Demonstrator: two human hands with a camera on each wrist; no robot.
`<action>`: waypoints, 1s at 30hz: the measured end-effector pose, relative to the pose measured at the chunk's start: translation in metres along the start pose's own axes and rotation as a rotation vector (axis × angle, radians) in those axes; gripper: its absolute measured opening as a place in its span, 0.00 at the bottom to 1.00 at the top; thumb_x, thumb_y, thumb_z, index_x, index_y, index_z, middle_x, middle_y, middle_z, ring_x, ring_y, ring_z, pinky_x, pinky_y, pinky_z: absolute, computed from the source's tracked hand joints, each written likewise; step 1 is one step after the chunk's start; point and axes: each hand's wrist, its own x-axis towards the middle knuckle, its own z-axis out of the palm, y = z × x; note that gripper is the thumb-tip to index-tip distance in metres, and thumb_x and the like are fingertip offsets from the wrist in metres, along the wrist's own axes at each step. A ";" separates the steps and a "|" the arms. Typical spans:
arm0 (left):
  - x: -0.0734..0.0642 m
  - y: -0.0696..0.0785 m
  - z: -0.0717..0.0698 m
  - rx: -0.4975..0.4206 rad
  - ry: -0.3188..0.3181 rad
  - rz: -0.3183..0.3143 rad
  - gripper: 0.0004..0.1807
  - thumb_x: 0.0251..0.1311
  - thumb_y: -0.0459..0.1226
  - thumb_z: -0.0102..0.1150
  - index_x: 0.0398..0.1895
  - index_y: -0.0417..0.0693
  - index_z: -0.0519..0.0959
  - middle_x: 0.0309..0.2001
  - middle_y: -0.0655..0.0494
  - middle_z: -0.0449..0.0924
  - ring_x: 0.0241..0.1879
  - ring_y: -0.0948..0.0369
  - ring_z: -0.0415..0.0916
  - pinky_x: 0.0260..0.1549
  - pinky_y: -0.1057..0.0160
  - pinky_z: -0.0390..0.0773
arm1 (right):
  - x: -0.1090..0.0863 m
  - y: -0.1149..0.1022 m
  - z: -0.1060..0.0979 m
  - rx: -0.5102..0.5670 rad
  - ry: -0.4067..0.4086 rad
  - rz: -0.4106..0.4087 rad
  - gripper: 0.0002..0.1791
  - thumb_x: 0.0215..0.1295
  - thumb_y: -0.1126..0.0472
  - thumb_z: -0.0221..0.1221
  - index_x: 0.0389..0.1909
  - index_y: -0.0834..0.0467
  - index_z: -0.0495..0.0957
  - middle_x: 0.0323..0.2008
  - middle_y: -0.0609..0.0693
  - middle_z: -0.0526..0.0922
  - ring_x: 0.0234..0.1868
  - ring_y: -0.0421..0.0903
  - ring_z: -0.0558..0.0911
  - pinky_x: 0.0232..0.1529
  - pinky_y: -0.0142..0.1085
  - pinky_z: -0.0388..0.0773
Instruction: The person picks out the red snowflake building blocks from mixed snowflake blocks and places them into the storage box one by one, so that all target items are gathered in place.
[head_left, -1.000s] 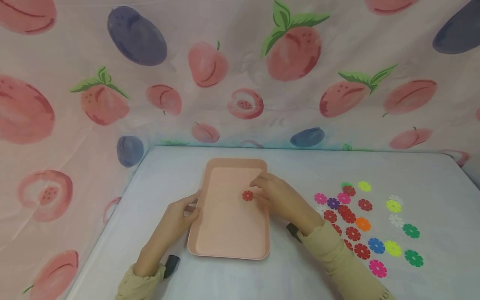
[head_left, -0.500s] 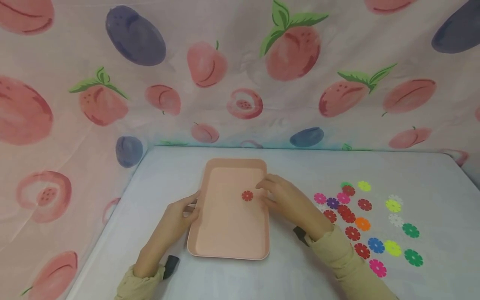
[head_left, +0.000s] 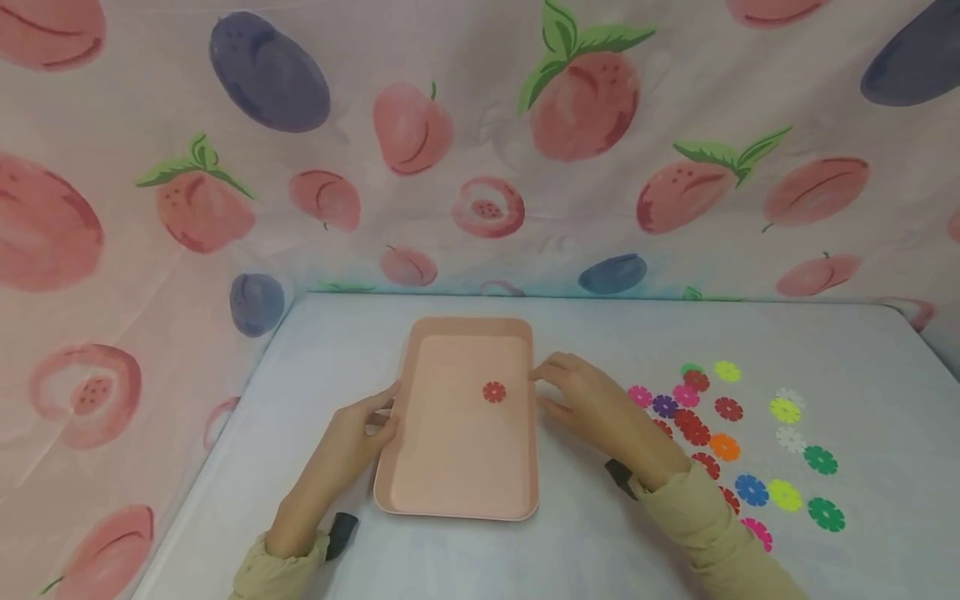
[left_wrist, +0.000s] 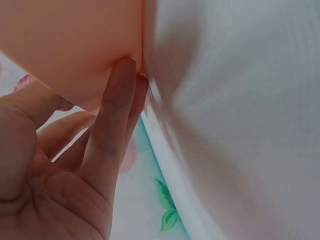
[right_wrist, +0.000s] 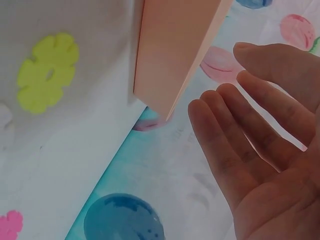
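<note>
A peach-coloured tray [head_left: 457,454] lies on the white table [head_left: 573,546], its left edge gripped by the left hand [head_left: 351,440]; the right hand [head_left: 592,407], loosely relaxed, holds nothing by its right edge. Coloured notched discs [head_left: 724,447] spread toward the table's right edge; one red disc [head_left: 494,392] lies inside the tray.

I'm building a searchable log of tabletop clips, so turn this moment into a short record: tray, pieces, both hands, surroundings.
Tray: peach tray, flat on the table
In tray: one red flower-shaped piece, right of centre
Outside tray: loose pieces in mixed colours, scattered to its right; some partly hidden by the right sleeve
Left hand: left hand holds the tray's left side
Right hand: right hand beside the tray's right side, holding nothing
Surface: white table
Background: fruit-print cloth
</note>
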 end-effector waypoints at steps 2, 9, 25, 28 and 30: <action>0.000 0.000 0.000 0.000 0.003 0.000 0.30 0.66 0.31 0.59 0.71 0.41 0.68 0.55 0.40 0.81 0.48 0.50 0.84 0.40 0.62 0.85 | -0.002 0.002 0.000 -0.002 0.009 -0.005 0.22 0.57 0.61 0.72 0.53 0.58 0.82 0.49 0.51 0.83 0.54 0.49 0.82 0.56 0.45 0.80; 0.000 -0.001 0.000 0.001 0.008 0.006 0.29 0.65 0.31 0.59 0.71 0.42 0.68 0.54 0.41 0.81 0.48 0.51 0.84 0.40 0.62 0.84 | -0.012 0.009 -0.003 -0.002 0.028 -0.012 0.22 0.55 0.63 0.73 0.52 0.59 0.81 0.48 0.52 0.82 0.53 0.51 0.81 0.54 0.46 0.81; -0.002 0.000 0.000 -0.008 -0.010 -0.025 0.30 0.66 0.32 0.58 0.71 0.44 0.68 0.59 0.41 0.79 0.49 0.50 0.83 0.36 0.67 0.83 | -0.026 0.021 -0.009 -0.039 -0.010 0.052 0.22 0.55 0.62 0.73 0.52 0.59 0.82 0.49 0.53 0.82 0.53 0.51 0.81 0.53 0.46 0.82; -0.002 0.000 0.000 -0.003 -0.006 -0.018 0.30 0.66 0.32 0.58 0.71 0.43 0.68 0.58 0.41 0.79 0.49 0.50 0.83 0.36 0.66 0.83 | -0.030 0.024 -0.011 -0.033 -0.006 0.049 0.22 0.55 0.62 0.72 0.52 0.59 0.82 0.48 0.54 0.82 0.53 0.52 0.81 0.53 0.46 0.82; -0.001 0.001 0.000 0.001 -0.001 -0.012 0.30 0.66 0.31 0.58 0.71 0.43 0.68 0.57 0.41 0.80 0.49 0.50 0.83 0.37 0.66 0.83 | -0.032 0.027 -0.013 -0.030 -0.002 0.042 0.21 0.56 0.62 0.72 0.51 0.59 0.82 0.48 0.54 0.82 0.53 0.52 0.81 0.53 0.47 0.81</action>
